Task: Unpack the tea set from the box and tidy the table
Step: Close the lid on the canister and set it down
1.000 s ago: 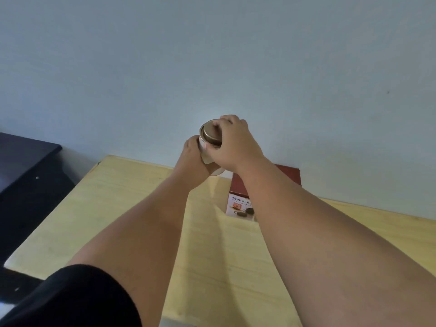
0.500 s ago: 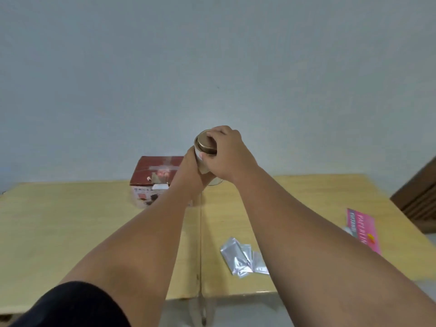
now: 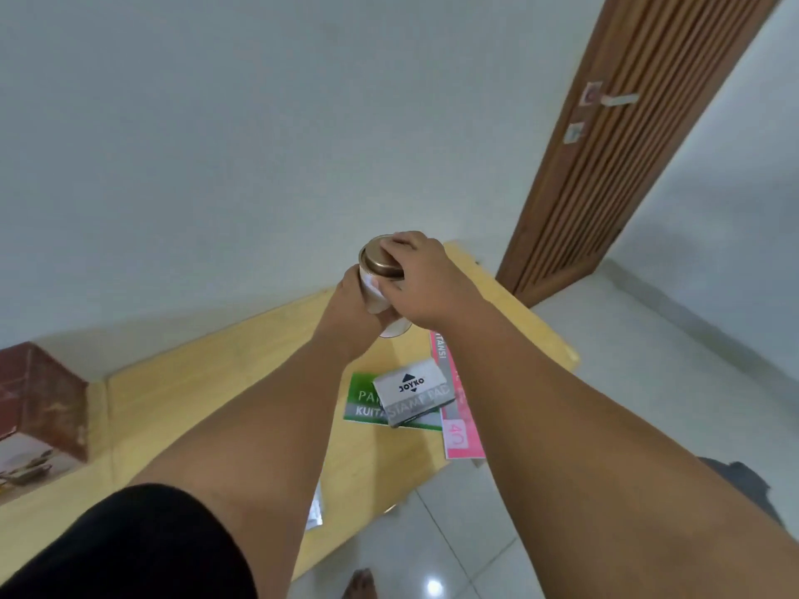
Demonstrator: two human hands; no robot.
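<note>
Both hands are raised above the far end of the table, wrapped around a small white tin [image 3: 377, 296] with a bronze-coloured lid [image 3: 381, 260]. The left hand [image 3: 351, 315] grips the tin's body from below and the side, while the right hand [image 3: 426, 281] is clamped over the lid, fingers curled across its top rim. The tin is held tilted, clear of the light wooden table [image 3: 225, 382] beneath it. Below the hands, a grey stamp pad box [image 3: 413, 391] marked JOYKO lies on top of a green booklet [image 3: 361, 399], and a pink booklet [image 3: 460, 430] lies just beside them, its near end reaching over the table's edge. Part of a silver foil packet [image 3: 314, 510] shows near the front edge, mostly hidden by the left forearm. At the far left of the table stands the red tea set box [image 3: 41, 408], with a picture of tea ware on its side. A black sleeve [image 3: 129, 551] covers the left upper arm. Beyond the table's right end, a slatted wooden door [image 3: 622, 136] stands against the pale wall, and a bare foot [image 3: 359, 585] shows on the white tiled floor [image 3: 605, 404].
</note>
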